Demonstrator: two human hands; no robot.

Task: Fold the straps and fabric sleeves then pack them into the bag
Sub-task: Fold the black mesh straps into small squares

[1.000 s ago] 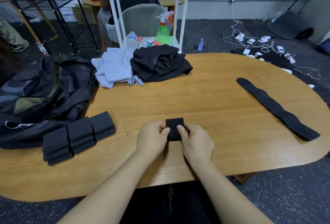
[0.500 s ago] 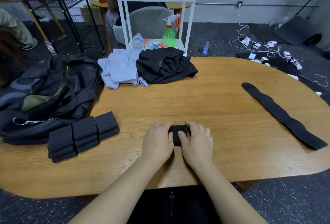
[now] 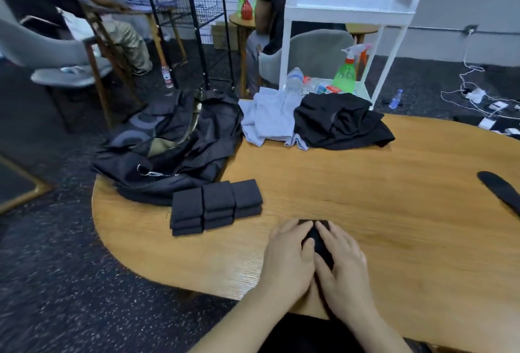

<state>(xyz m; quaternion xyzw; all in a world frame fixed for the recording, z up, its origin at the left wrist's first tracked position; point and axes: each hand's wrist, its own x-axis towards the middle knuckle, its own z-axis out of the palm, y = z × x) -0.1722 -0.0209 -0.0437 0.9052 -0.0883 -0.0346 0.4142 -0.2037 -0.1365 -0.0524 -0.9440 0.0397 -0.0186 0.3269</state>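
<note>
Left hand [image 3: 289, 257] and right hand [image 3: 342, 264] side by side near front edge of tabletop [image 3: 380, 200], fingers flat, pressing folded strap [image 3: 316, 240] between them; neither hand curled round it. Three folded straps [image 3: 215, 205] in row just left, touching bag [image 3: 168, 150]. Unfolded strap [image 3: 501, 192] at far right. Grey cloth [image 3: 267, 119] and black cloth [image 3: 340, 123] behind.

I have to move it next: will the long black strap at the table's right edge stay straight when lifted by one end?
Probably not. The long black strap lies thin and flat with wavy edges, so it likely droops. It looks light and should slide without rolling.
</note>
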